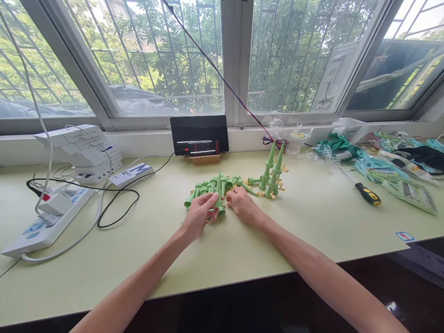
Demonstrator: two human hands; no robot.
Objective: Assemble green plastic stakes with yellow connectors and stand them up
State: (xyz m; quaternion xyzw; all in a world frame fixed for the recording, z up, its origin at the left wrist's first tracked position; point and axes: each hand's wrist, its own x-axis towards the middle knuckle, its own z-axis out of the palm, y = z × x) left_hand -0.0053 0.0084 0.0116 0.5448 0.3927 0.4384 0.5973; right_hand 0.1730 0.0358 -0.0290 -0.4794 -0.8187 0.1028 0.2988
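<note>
My left hand [200, 213] is closed around a green plastic watering spike [218, 187], held upright with its point up. Just to its right, my right hand [243, 206] has its fingers curled together near the spike's lower part; what they hold, if anything, is hidden. Behind both hands lies a pile of similar green spikes [198, 188], with small yellow pieces among them. Right of the pile, several green spikes with yellow valves [272, 178] stand point up in stacks.
A dark tablet [199, 127] leans by the window, with a phone [204, 148] before it. A power strip [52, 229], cables and stacked white boxes [86, 150] occupy the left. At right lie a screwdriver [367, 194] and bagged green packages [409, 192]. The table's front edge is near my forearms.
</note>
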